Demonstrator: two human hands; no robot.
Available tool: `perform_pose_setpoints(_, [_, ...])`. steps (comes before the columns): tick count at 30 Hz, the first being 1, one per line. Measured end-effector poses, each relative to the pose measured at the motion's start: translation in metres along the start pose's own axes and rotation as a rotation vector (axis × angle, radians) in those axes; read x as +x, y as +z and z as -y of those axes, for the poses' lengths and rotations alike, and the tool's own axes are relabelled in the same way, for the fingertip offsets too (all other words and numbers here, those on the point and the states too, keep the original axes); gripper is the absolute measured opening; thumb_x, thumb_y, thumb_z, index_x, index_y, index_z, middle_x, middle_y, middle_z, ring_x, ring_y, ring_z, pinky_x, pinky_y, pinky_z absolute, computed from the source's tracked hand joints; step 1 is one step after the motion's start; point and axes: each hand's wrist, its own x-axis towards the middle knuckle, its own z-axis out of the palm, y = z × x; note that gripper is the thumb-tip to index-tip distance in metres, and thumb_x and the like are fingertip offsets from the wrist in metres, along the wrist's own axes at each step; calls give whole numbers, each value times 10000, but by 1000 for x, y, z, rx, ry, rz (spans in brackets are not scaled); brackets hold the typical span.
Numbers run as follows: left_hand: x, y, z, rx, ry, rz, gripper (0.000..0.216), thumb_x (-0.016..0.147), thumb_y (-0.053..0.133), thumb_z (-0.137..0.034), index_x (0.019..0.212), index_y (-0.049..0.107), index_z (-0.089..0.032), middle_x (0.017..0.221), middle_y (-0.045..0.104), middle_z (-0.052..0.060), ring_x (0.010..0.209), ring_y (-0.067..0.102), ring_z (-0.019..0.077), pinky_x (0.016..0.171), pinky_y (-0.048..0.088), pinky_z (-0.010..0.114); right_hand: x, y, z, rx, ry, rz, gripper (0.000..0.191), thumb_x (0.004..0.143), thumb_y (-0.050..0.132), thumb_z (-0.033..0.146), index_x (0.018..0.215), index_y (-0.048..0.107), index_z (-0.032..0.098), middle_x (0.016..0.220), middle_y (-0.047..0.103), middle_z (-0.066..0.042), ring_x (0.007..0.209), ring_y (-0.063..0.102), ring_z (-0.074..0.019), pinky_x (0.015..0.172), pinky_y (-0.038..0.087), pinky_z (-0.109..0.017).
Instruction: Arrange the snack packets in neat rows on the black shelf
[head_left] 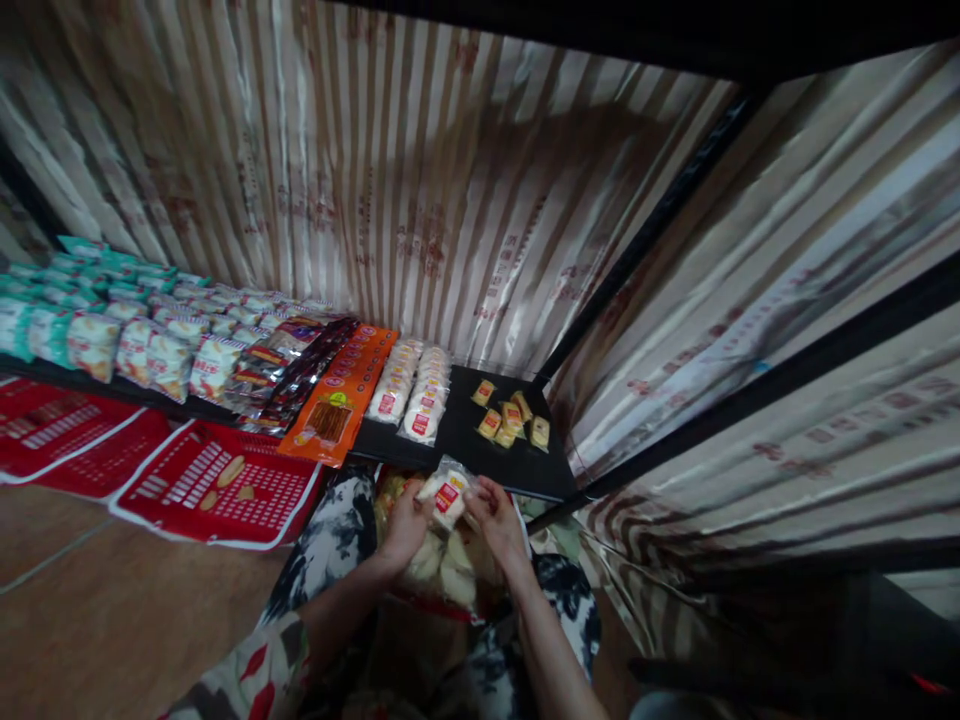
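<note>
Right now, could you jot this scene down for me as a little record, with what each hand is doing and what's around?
Left hand: holding the left side of a white packet with a red label
Right hand: at the packet's right side
Below the hands: more pale packets, between the knees
Black shelf, left to right: white-and-teal bags, dark packs, orange packet, two rows of white packets, small yellow packets
Under the shelf, left: red baskets
Behind: striped curtain
</note>
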Motion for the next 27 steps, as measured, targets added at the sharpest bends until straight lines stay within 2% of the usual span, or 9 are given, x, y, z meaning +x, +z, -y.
perform_pose_setpoints(3, [5,-5,-3,-30,-30,-4,233,802,448,-224,996,566,-170,707,634,-6,590,575,100,547,446,189,0,12,3,-16,18,79,432,642,638,450,969,546,184,775,678,-39,698,646,-190,631,510,-295])
perform_pose_setpoints(6, [10,-12,-10,48,-28,-18,261,812,422,-229,1025,565,-180,757,644,4,646,595,116,606,481,220,5,25,9,-98,-1,60,422,671,593,452,992,536,184,740,678,-31,663,644,-195,590,502,-289])
perform_pose_setpoints(9, [14,-22,-17,205,71,-154,332,801,427,-208,1111,540,-172,983,629,62,908,597,170,815,484,306,19,40,12,-142,-17,62,419,683,565,443,1009,532,182,715,670,-21,633,635,-188,574,499,-285])
perform_pose_setpoints(11, [17,-28,-20,316,173,-273,390,792,441,-190,1175,510,-161,1153,553,99,1093,514,207,945,424,361,32,50,13,-148,-35,88,405,690,555,424,1010,533,178,720,667,-19,630,631,-179,578,501,-279])
perform_pose_setpoints(14, [21,-38,-23,464,313,-341,428,803,442,-178,1228,490,-167,1266,464,115,1195,414,237,1015,364,410,52,64,15,-175,-64,110,375,702,539,392,1010,542,179,746,668,-18,630,628,-167,576,501,-269])
perform_pose_setpoints(19, [34,-47,-27,643,439,-206,416,821,401,-133,1214,526,-192,1315,442,80,1231,351,229,1047,334,408,77,80,25,-315,-122,62,286,734,514,323,986,570,199,766,671,-10,629,620,-151,566,486,-253])
perform_pose_setpoints(23, [46,-47,-32,731,403,-91,425,827,382,-128,1228,519,-160,1332,443,89,1208,376,230,1030,359,391,87,84,33,-541,-144,-16,260,734,530,279,978,583,211,746,656,-1,630,605,-141,563,447,-233])
perform_pose_setpoints(27, [53,-44,-37,805,375,-91,424,831,385,-148,1233,517,-166,1332,451,95,1170,410,243,995,390,392,94,87,31,-585,-180,-54,274,740,513,285,990,568,187,804,643,-28,631,595,-144,574,445,-242])
